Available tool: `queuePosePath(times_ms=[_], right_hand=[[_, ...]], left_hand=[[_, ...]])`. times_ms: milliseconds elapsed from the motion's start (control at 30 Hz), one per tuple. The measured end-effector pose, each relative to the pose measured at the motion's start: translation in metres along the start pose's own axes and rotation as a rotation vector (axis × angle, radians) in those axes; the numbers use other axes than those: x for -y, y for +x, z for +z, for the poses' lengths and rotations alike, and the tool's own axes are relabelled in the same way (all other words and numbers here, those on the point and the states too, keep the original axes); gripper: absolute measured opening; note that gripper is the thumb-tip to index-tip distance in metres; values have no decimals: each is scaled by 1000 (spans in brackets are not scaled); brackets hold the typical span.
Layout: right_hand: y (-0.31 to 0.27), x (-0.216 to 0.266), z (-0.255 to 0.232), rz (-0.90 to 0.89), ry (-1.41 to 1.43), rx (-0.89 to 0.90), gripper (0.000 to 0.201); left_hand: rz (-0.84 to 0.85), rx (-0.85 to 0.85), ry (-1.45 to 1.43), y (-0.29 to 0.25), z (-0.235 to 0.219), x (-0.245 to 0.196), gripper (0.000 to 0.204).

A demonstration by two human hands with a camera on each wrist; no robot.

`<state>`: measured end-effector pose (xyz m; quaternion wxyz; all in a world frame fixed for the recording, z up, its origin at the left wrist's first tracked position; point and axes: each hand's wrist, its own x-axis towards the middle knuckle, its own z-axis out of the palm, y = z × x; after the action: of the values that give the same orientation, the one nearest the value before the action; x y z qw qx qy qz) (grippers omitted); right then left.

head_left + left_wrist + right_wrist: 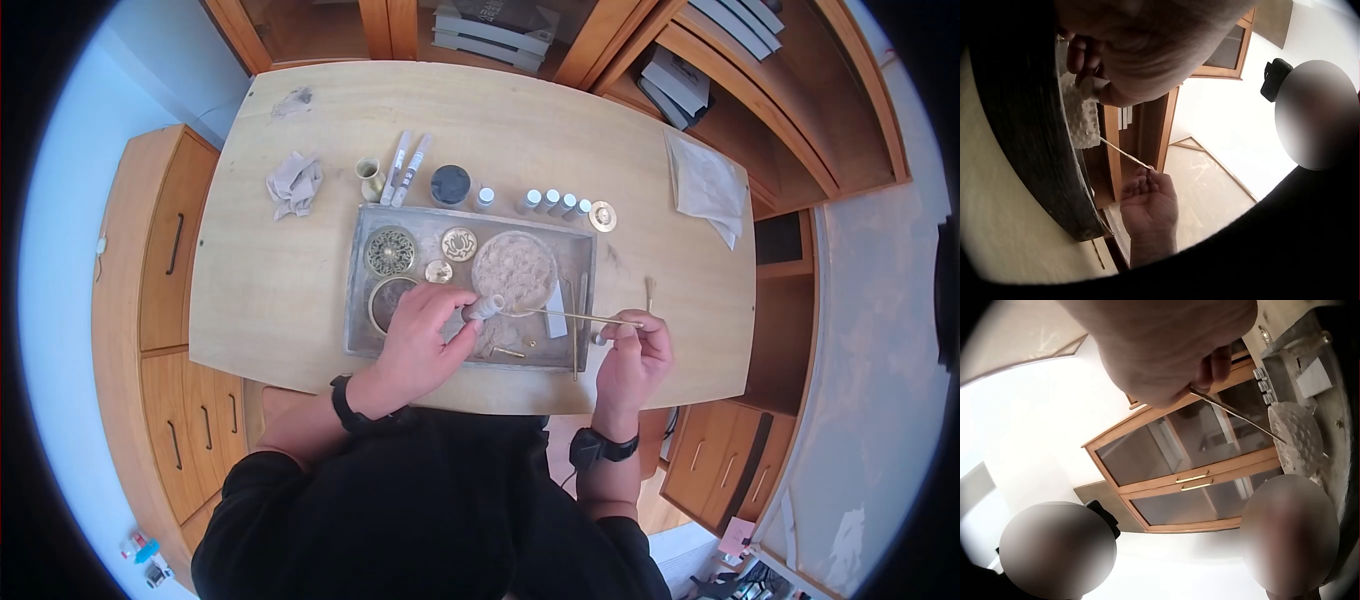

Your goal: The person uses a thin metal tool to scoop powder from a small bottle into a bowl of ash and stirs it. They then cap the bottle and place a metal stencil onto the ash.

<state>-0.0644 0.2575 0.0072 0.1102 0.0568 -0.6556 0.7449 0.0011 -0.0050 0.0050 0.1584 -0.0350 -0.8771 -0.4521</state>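
My left hand (428, 335) pinches a small vial (484, 307) between thumb and fingers. The vial is tilted, its mouth facing right, over the near edge of a white bumpy bowl (1297, 437) of pale ash (515, 270). In my right hand (637, 362) is a thin brass rod (585, 317), pinched near its end. The rod's far tip points left, close to the vial's mouth. A small silvery cap (599, 338) shows beside the right fingers. The bowl stands in a grey wooden tray (425, 226). In the left wrist view my left hand (1147, 50) partly hides the vial.
The tray also holds a pierced brass lid (390, 250), a round brass dish (381, 305) and a lotus-patterned disc (459, 244). Behind it stand a brass vase (370, 178), a dark jar (450, 184) and several capped vials (550, 202). A crumpled cloth (296, 184) lies left.
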Motion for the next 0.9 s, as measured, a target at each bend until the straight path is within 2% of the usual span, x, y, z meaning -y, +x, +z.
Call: queuePosePath(times_ms=[467,567,667,900], right_hand=[[-3,-4,2,-26,20,-58,9],[-1,5,9,-63,154,-73,8],[1,13,14,-85,236,-49,7],[-2,11,17,-110,158,24,8]], left_hand=[[-2,-17,-5,-1,0,1,26],[-5,-17,-10,-1,1,1,26],[-10,-5,-11,0,0,0,26],[7,-14,-10,-1,0,1,26]])
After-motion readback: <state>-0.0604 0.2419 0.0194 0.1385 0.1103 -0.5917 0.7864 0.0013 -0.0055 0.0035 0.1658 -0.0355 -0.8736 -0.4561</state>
